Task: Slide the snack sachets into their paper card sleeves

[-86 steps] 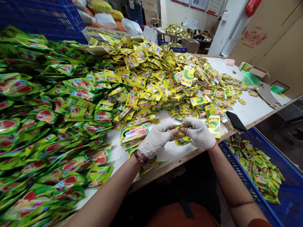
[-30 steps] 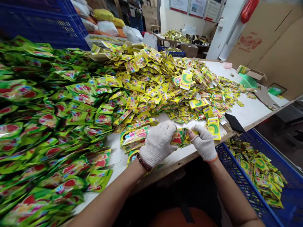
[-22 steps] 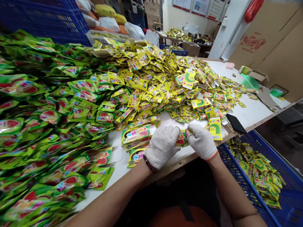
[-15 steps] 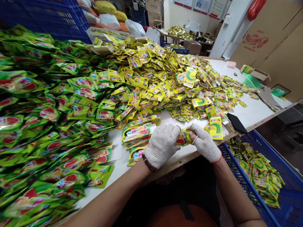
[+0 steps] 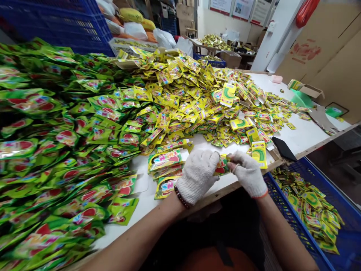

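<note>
Near the front edge of the white table, my gloved left hand (image 5: 200,173) is closed round the left end of a small printed carton (image 5: 222,164). My right hand (image 5: 248,171), in a white knit glove with bare fingertips, pinches the carton's right end. Much of the carton is hidden by the fingers. Left of my left hand lie flat printed cartons (image 5: 165,160) in a short stack, with another carton (image 5: 166,187) below them. Beyond my right hand a yellow carton with a green banana print (image 5: 258,154) rests on the table.
Green watermelon-print packets (image 5: 67,139) are heaped on the left, with small yellow packets (image 5: 175,98) piled at the centre. A black phone-like slab (image 5: 283,148) lies by the table edge. Below right, a blue crate (image 5: 299,222) holds yellow cartons. A large cardboard box (image 5: 324,49) stands behind.
The camera view has shifted slightly, so everything sits a little lower and further right. Both hands stay on the carton; my right fingers have changed their pinch at its end.
</note>
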Available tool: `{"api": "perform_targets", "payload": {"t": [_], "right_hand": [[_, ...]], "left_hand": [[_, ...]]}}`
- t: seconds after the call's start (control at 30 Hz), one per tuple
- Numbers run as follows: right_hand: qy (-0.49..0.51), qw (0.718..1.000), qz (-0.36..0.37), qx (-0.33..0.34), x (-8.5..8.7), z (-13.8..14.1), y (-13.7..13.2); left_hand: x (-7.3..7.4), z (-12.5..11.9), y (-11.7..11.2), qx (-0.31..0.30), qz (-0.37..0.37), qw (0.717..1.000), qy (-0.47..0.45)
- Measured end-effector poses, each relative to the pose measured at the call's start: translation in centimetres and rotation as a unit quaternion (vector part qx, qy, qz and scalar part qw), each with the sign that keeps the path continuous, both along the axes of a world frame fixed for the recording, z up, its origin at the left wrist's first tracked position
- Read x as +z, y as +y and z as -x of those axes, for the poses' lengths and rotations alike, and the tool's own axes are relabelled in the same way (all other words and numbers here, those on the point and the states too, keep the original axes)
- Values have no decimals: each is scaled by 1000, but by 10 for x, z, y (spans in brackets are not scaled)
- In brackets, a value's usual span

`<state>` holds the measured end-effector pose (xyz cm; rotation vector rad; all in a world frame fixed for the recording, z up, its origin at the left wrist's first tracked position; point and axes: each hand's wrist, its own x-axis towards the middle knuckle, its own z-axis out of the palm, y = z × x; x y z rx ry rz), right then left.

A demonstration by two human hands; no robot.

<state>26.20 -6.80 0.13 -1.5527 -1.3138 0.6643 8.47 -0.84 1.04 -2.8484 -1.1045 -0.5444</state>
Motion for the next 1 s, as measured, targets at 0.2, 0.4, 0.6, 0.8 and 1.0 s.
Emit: {"api": "perform_targets", "payload": {"t": [0.2, 0.4, 0.6, 0.8, 1.0], "right_hand": [[118, 983, 117, 74, 5, 13, 1], [253, 923, 167, 236, 7, 36, -5], [232, 960, 99, 119, 2, 11, 9], [-145, 987, 73, 10, -27, -29, 33], [-292, 941, 167, 31, -36, -14, 34]], "left_hand": [[3, 4, 3, 27, -9, 1000, 1], [16, 22, 12, -5, 3, 998, 57], [42, 67, 21, 42, -1, 993, 106], [40, 25, 22, -15, 41, 996, 74], [18, -62, 51, 14, 167, 978, 122]]}}
